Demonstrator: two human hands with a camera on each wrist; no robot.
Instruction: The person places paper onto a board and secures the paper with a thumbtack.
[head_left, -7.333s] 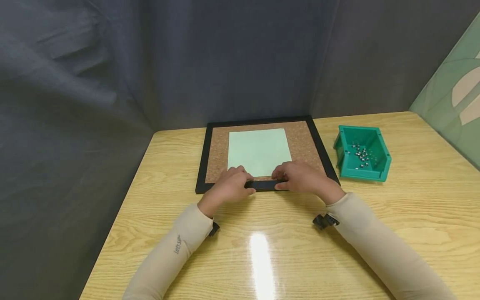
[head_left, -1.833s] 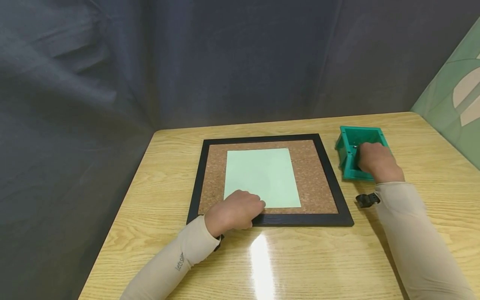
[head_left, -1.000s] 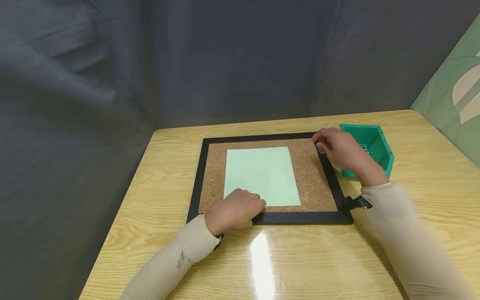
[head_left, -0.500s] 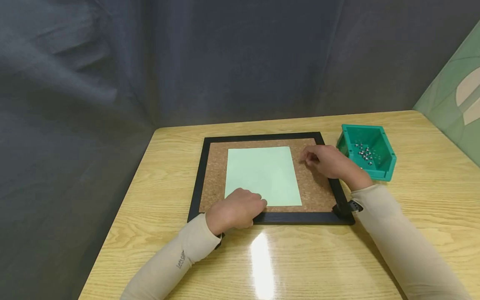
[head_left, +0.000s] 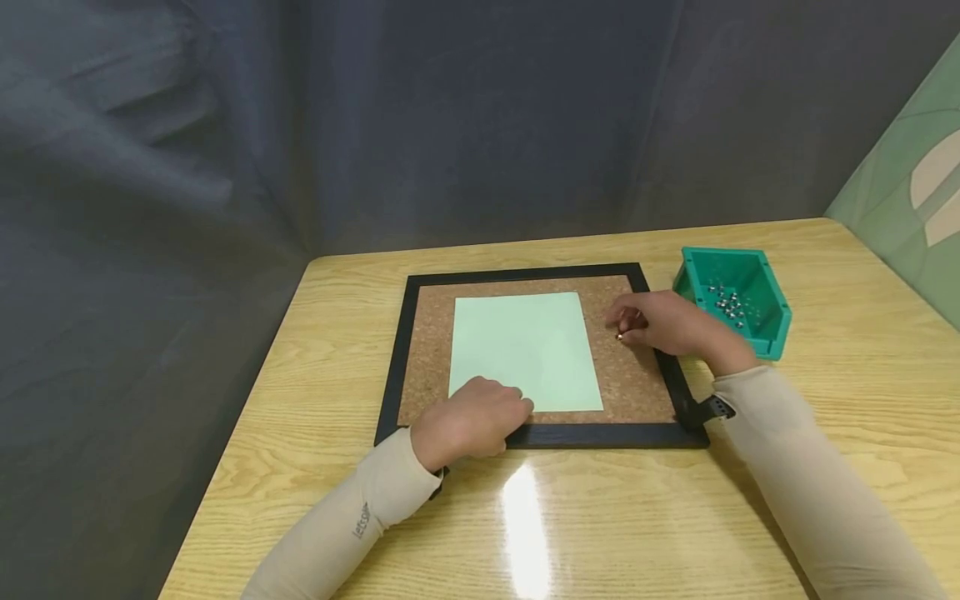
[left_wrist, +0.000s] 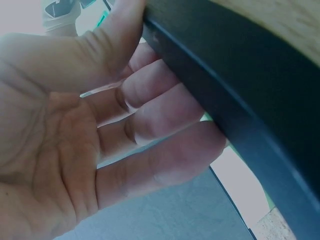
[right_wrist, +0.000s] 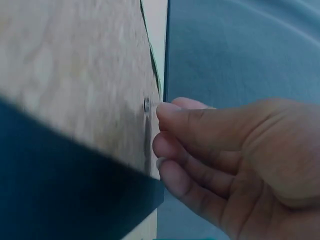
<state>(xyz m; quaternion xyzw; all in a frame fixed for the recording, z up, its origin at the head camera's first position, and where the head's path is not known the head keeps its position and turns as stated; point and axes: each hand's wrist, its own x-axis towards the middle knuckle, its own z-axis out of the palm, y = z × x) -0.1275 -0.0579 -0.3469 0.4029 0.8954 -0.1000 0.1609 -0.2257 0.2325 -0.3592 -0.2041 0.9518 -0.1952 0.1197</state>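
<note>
In the head view, a black-framed cork board (head_left: 606, 435) lies on the table with a pale green sheet (head_left: 521, 346) on it. The left hand (head_left: 472, 419) grips the front bar, its curled fingers and thumb against the black frame (left_wrist: 240, 95) in the left wrist view. Over the cork right of the sheet is the right hand (head_left: 660, 323), fingers loosely bent. A small shiny pin (head_left: 619, 337) shows by its thumb tip. In the right wrist view, this pin (right_wrist: 146, 104) is at the cork surface, a slight gap from the right hand's (right_wrist: 235, 155) thumb.
A green bin (head_left: 780, 327) holding several small metallic pieces stands right of the board, close to the right forearm. A dark curtain (head_left: 480, 125) hangs behind the wooden table (head_left: 600, 525). A green patterned panel (head_left: 907, 192) rises at the far right.
The right hand has left the green bin and moved left over the cork; a pin now shows at its thumb. Earlier the board slid toward the front. The left hand keeps its grip.
</note>
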